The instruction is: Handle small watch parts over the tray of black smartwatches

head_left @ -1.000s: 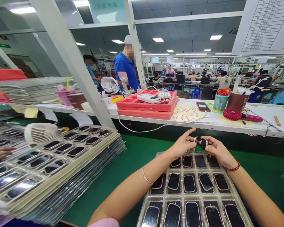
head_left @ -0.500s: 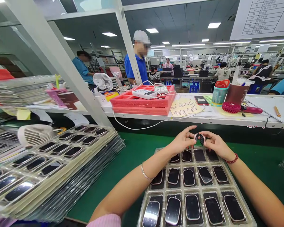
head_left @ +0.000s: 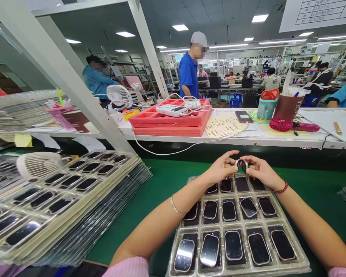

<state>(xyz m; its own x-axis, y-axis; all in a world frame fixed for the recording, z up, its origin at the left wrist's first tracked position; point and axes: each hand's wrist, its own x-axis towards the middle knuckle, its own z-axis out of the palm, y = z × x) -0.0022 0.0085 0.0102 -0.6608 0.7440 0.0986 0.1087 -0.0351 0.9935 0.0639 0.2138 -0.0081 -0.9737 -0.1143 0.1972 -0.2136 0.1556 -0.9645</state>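
Left hand (head_left: 221, 169) and right hand (head_left: 258, 171) pinching small dark glossy watch body (head_left: 241, 164) between fingertips above far edge of tray (head_left: 288, 221). Likely light, rigid, slippery, scratch-prone; gripping by rim seeming safest.

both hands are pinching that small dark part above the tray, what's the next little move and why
Probably lower the small dark part into the empty pocket in the tray's far row. The left hand and right hand pinch it together just above that row, where at least one pocket looks bare, while the nearer rows each hold a glossy oval piece.
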